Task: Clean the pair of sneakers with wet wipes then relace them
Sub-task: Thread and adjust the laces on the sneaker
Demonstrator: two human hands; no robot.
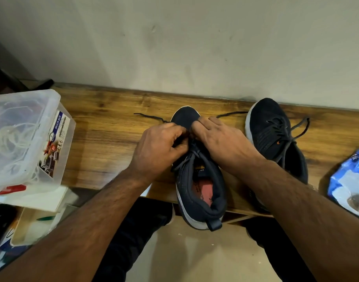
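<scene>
My forearms reach in from the near edge of the tabletop (pixel 105 119), and both my hands meet over the near sneaker (pixel 197 180), which lies at the middle of the near edge with its heel overhanging and its toe towards the wall. My left hand (pixel 158 147) has its fingers curled in, pinching the dark lace (pixel 152 117) at the eyelets. My right hand (pixel 217 137) lies over the vamp with its fingers bent down onto the lace too; I cannot see whether they pinch it. Loose lace ends trail out to either side by the toe. The second sneaker (pixel 274 135), laced, rests just to the right, its toe near the far edge. A blue wipes pack (pixel 349 180) sits at the right edge. A clear plastic box (pixel 25 137) stands at the left edge.
</scene>
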